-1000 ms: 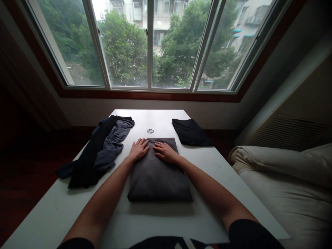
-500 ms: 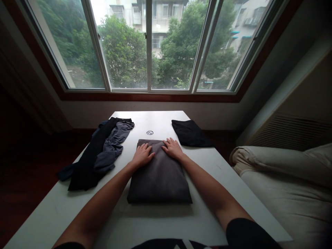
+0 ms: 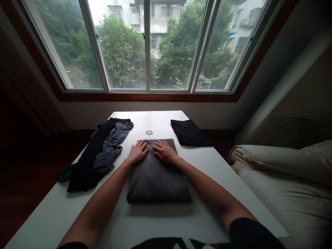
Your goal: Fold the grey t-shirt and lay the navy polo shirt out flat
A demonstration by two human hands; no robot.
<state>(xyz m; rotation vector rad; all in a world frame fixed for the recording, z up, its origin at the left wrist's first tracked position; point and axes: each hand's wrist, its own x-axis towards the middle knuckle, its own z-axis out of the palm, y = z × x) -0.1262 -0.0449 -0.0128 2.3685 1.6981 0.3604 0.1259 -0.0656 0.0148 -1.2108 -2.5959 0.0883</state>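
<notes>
A dark grey folded garment (image 3: 158, 183) lies flat in front of me, a neat block a little wider at its near edge. My left hand (image 3: 138, 152) rests on its far left part, palm down with the fingers spread. On the far middle to right part lies my right hand (image 3: 164, 152), likewise flat with its fingers apart. Neither hand grips the cloth. The garment's exact kind cannot be made out while it is folded.
The white table (image 3: 111, 221) carries a loose heap of black, grey and navy clothes (image 3: 95, 155) at the left. A folded black garment (image 3: 190, 133) lies at the far right. Beyond the right edge stands a beige sofa (image 3: 280, 180); windows (image 3: 124, 52) rise behind.
My right hand has slid left across the cloth, closer to my left hand. The left hand has shifted slightly left and away from me. The folded garment keeps its place.
</notes>
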